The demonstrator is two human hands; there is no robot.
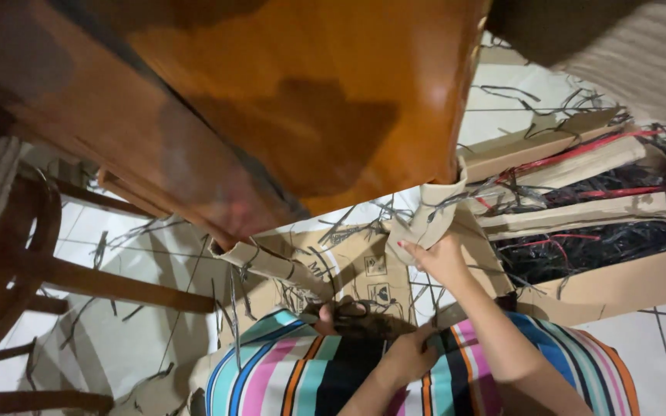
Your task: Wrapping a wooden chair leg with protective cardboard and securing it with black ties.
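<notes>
My right hand (442, 260) reaches forward and grips a bent flap of brown cardboard (425, 219) by its edge. My left hand (404, 353) lies close over my lap in striped, many-coloured cloth (287, 374) and holds a pair of dark-handled scissors (342, 312) against a flat cardboard sheet (364, 270) with printed symbols. Thin dark strips lie scattered over the sheet. The scissor blades are hidden.
A glossy wooden table top (294, 100) fills the upper frame, with a wooden chair (17, 270) at the left. At the right, an open cardboard box (603, 285) holds black and red shredded strips and long cardboard pieces. White floor tiles (117, 331) lie below.
</notes>
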